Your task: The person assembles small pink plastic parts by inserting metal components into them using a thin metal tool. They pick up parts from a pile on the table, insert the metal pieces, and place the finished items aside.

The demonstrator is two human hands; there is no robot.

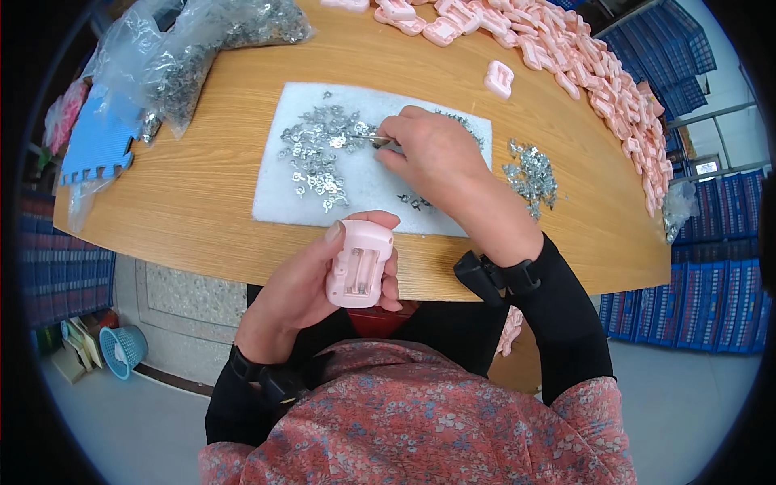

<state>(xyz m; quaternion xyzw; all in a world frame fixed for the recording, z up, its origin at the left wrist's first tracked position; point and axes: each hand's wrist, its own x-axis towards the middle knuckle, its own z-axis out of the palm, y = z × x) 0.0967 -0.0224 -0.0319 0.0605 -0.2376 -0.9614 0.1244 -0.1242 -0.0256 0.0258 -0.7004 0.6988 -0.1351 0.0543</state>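
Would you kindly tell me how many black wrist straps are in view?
2: one black strap behind the left hand, which holds a pink case; another strap behind the right hand, over the white pad.

This is a small assembly workshop. Matching pink plastic casings (584, 66) are heaped along the far and right edges of a wood-topped desk (198, 190). Small metal pieces (315, 149) are spread over a white foam pad (273, 190), and more fill clear plastic bags (182, 85). Blue stacks (683, 303), perhaps crates or trays, though the lens bends them, line both sides above a grey floor (671, 404).
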